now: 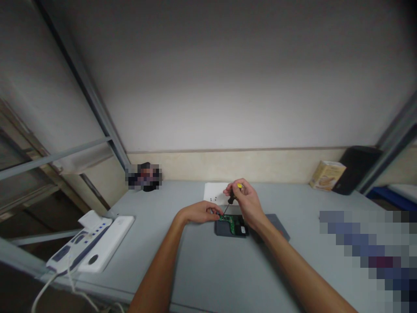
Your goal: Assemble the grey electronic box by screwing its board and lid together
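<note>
My right hand (247, 200) is closed around a small screwdriver (230, 200) with a dark handle and a yellow end cap. Its thin shaft slants down to the left, and the tip meets the upper left part of a green circuit board (232, 222). The board sits in an opened dark electronic device (223, 229) lying flat on the table. My left hand (203, 211) has curled fingers gripping the device's upper left corner, close to the screwdriver tip. Beneath my right forearm lies a flat dark grey panel (276, 226), partly hidden.
Behind the device, a white sheet (211, 191) carries several small dark screws (213, 199). A white power strip (81, 241) and a white flat case (109, 243) lie at the left, with cables. A yellow box (326, 175) and a black object (356, 169) stand back right on the grey table (202, 269).
</note>
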Available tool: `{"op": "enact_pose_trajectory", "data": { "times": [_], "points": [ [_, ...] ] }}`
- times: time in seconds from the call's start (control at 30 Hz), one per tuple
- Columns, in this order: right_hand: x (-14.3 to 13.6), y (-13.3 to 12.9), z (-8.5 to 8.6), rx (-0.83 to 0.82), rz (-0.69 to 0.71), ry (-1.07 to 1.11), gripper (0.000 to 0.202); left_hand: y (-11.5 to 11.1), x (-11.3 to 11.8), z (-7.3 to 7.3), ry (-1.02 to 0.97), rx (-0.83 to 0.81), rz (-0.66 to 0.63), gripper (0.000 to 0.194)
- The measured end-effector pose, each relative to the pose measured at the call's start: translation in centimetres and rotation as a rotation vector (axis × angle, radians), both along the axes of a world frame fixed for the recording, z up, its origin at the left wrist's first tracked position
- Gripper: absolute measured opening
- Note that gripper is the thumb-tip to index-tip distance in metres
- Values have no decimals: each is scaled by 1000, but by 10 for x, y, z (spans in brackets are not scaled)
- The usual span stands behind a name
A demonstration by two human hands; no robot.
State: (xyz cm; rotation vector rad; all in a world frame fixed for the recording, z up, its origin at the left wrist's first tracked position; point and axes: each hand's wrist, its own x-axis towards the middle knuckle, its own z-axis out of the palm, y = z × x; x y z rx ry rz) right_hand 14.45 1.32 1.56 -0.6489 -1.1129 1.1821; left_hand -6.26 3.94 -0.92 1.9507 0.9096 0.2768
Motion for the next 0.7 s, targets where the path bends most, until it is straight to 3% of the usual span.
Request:
{"op": "enact_pose_trajectory", "data": {
  "times": [0.27, 0.47, 0.6, 0.7],
  "points": [
    [7, 5, 9, -79, -67, 165, 35, -1, 1, 0, -28, -33, -17, 37],
    [17, 13, 4, -109, -77, 257, 31, -2, 2, 4, 11, 34, -13, 38],
    [22, 17, 3, -141, -111, 307, 34, -2, -5, 6, -53, -28, 25, 39],
    [25, 18, 3, -160, -130, 329, 34, 3, -19, 9, -111, -35, 134, 36]
  ]
}}
